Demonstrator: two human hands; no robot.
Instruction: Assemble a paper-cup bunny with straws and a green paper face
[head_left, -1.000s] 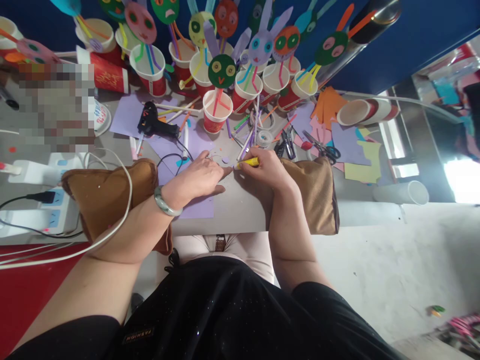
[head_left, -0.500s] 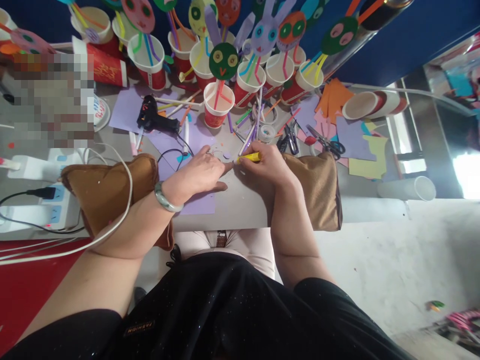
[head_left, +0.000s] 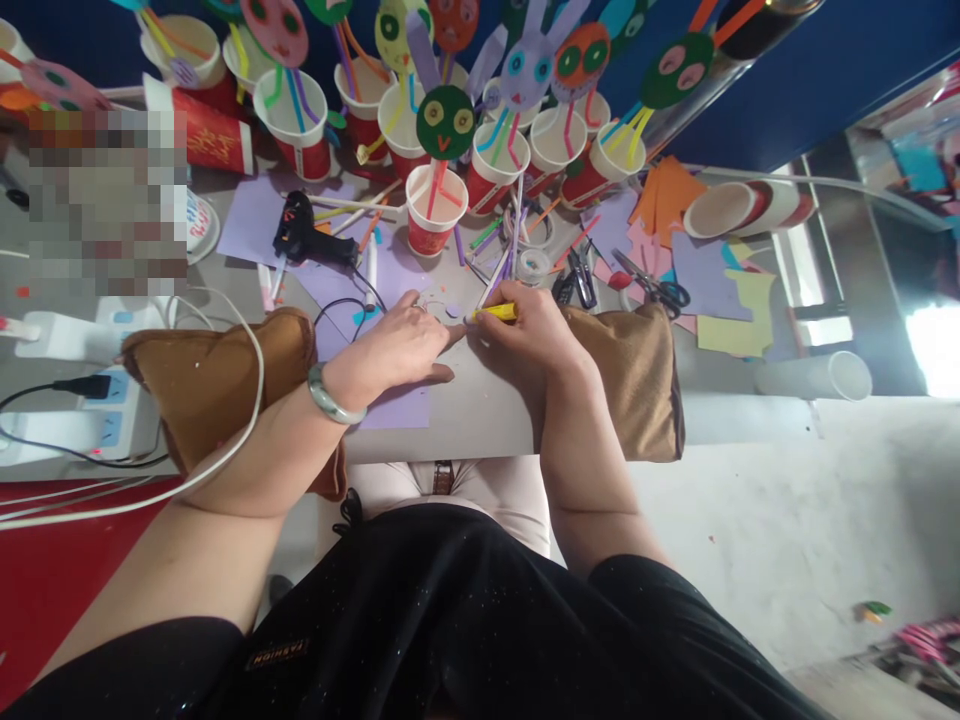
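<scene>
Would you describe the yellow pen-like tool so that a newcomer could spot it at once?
Find the gray table, then the brown cushion on its right side. Just left of that, the right hand grips the yellow pen-like tool. Its bright yellow barrel sets it apart from the purple and white sticks just beyond.

Slender yellow pen-like tool (head_left: 497, 312), smooth-looking: held just above centre of frame, slightly right of middle. Lies close to level, left end a little lower than right; narrow tip points left, right end covered by grip. Whether tip touches surface beneath, cannot tell. Small pale-purple paper-like disc (head_left: 452, 311): flat, loose, roundish, just left of tool's tip, apart from it, slightly above and left of frame's centre. Disc's finer detail too small to tell.
</scene>
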